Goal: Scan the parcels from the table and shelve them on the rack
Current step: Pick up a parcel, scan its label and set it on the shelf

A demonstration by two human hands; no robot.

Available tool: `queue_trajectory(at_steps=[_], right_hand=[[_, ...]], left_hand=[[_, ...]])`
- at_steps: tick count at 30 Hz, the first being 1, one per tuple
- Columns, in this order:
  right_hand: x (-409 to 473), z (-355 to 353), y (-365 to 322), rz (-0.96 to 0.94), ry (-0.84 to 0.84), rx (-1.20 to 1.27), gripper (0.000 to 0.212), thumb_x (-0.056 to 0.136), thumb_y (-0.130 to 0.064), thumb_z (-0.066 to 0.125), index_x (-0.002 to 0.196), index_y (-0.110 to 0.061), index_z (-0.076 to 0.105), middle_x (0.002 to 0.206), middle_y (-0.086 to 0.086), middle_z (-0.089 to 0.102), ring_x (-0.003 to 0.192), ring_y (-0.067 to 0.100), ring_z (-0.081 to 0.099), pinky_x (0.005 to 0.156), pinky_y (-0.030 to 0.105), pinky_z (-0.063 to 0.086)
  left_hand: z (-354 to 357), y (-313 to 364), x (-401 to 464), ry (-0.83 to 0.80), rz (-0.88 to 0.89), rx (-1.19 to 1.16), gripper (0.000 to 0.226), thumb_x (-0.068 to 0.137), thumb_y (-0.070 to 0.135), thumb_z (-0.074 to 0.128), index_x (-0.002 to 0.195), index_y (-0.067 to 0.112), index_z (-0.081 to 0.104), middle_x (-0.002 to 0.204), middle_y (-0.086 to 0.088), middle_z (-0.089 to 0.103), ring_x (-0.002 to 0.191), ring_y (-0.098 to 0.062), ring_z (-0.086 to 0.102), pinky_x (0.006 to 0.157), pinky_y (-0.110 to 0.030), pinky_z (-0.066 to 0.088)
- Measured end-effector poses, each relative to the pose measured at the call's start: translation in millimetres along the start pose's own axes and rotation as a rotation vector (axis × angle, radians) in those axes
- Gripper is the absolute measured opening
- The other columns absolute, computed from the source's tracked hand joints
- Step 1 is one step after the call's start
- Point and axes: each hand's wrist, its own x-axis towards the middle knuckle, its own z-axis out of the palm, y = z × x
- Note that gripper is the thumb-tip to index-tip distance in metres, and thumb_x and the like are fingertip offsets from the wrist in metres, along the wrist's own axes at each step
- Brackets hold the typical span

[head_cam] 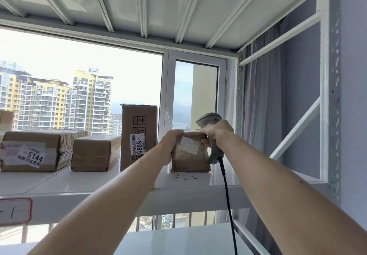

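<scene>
Four parcels stand on our rack shelf (198, 183). Biggest, the 5144 box (35, 151), lies toward the left edge; beside it a plain box (93, 153), then the upright 6085 box (138, 137). Near the shelf's right front corner rests the small parcel (189, 153), our left hand (171, 141) gripping its left top edge, our right hand (215, 133) touching its right while clutching the scanner (210, 127).

A wide window (79, 79) fills the wall beyond the hand, bright with daylight and showing tall yellow-and-white apartment towers (55, 101) under a pale sky. Its white-framed side pane (195, 95) stands just above the hand. To the hand's right a sheer grey curtain (260, 95) hangs against a bluish-grey wall (353, 75).
</scene>
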Motion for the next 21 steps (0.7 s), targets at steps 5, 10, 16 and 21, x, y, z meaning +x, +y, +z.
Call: queue_trajectory(at_steps=[5,10,16,21], right_hand=[[-7,-2,-3,0.025,-0.020,0.032,0.026,0.086,-0.012,0.077,0.104,0.004,0.068,0.075,0.015,0.074,0.070,0.026,0.077,0.073,0.044,0.064],[-2,0,2,-0.018,0.002,0.004,0.049,0.075,-0.029,0.087,0.109,0.000,0.067,0.084,0.016,0.074,0.069,0.028,0.076,0.068,0.044,0.064],[-31,-15,-3,-0.029,0.033,0.046,0.050,0.085,-0.026,0.080,0.120,0.003,0.060,0.067,0.014,0.070,0.062,0.026,0.075,0.067,0.042,0.064],[-53,-32,-2,-0.039,0.042,0.105,0.029,0.090,-0.012,0.070,0.116,-0.003,0.059,0.069,0.009,0.066,0.070,0.023,0.075,0.081,0.040,0.062]], left_hand=[[0,-1,-1,0.033,0.041,0.009,0.020,0.095,0.032,0.060,0.093,0.013,0.065,0.081,-0.009,0.069,0.072,-0.025,0.065,0.069,-0.031,0.052],[-1,-4,7,0.139,0.097,0.097,0.082,0.075,0.055,0.063,0.143,0.015,0.043,0.132,-0.010,0.061,0.121,-0.033,0.059,0.105,-0.047,0.046],[9,2,-28,0.189,0.137,0.213,0.080,0.103,0.038,0.050,0.161,0.019,0.000,0.164,-0.009,0.023,0.148,-0.035,0.026,0.115,-0.044,0.027],[13,-1,-46,0.190,0.236,0.343,0.086,0.101,0.042,0.051,0.160,0.023,-0.008,0.168,-0.009,0.007,0.152,-0.032,0.018,0.118,-0.045,0.025]])
